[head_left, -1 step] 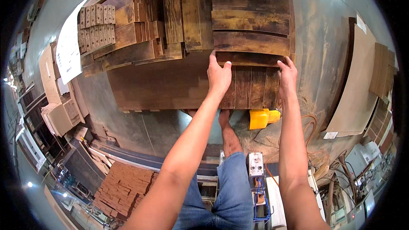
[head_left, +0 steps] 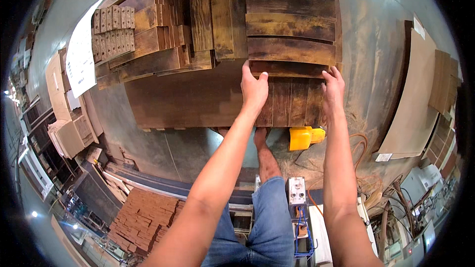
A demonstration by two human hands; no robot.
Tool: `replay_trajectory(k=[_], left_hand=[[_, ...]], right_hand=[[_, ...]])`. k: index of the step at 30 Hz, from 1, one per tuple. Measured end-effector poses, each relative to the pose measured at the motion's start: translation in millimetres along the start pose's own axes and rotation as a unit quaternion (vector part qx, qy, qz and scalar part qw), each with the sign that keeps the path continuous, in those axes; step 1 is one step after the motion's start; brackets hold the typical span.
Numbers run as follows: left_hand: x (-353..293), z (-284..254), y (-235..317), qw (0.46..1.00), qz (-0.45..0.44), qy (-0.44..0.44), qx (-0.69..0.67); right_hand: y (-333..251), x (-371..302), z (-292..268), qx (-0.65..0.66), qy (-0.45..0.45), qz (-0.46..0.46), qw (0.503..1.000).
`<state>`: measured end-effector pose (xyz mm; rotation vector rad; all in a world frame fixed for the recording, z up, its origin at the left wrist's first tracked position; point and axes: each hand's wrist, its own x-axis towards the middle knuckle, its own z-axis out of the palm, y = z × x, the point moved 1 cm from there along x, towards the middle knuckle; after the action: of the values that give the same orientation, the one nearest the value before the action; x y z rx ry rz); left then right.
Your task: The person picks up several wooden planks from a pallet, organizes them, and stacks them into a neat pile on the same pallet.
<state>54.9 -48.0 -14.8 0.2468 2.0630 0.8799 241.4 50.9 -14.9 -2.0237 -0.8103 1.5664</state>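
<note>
A dark brown wooden plank lies crosswise in front of me. My left hand grips its left end, with the thumb on the near side and fingers at the far edge. At the other end, my right hand is closed on the plank, its thumb and fingertips at the corner. Just beyond it rests a stack of similar mottled planks, several rows deep. Below the plank, more boards stand side by side with their lengths running toward me. The undersides of my fingers are hidden.
Stepped stacks of stained planks and drilled wooden blocks stand at the far left, beside a white paper sheet. A brown panel spans the near left. On the floor sit a yellow foot pedal and an orange hose.
</note>
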Motion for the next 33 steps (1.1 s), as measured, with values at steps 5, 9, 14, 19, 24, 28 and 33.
replay_trajectory(k=[5,9,14,19,24,28,33], left_hand=[[6,13,-9,0.974,0.027,-0.047,-0.222],[19,-10,-11,0.972,0.01,-0.077,-0.224],[28,-22,-9,0.951,0.047,-0.15,-0.267],[23,-8,15,0.964,0.006,-0.161,-0.211],[24,-2,16,0.962,-0.014,-0.169,-0.212],[28,-14,14,0.964,-0.031,-0.178,-0.196],[28,-9,22,0.962,-0.015,-0.202,-0.181]], right_hand=[[9,19,-14,0.264,-0.027,0.017,0.964],[3,4,-9,0.105,-0.053,0.023,0.993],[1,28,-15,0.038,-0.103,-0.044,0.993],[3,62,-14,0.008,-0.101,0.017,0.995],[-4,64,-9,-0.051,-0.075,0.019,0.996],[-18,44,11,-0.128,-0.026,-0.016,0.991],[-11,77,-4,-0.094,-0.085,-0.052,0.991]])
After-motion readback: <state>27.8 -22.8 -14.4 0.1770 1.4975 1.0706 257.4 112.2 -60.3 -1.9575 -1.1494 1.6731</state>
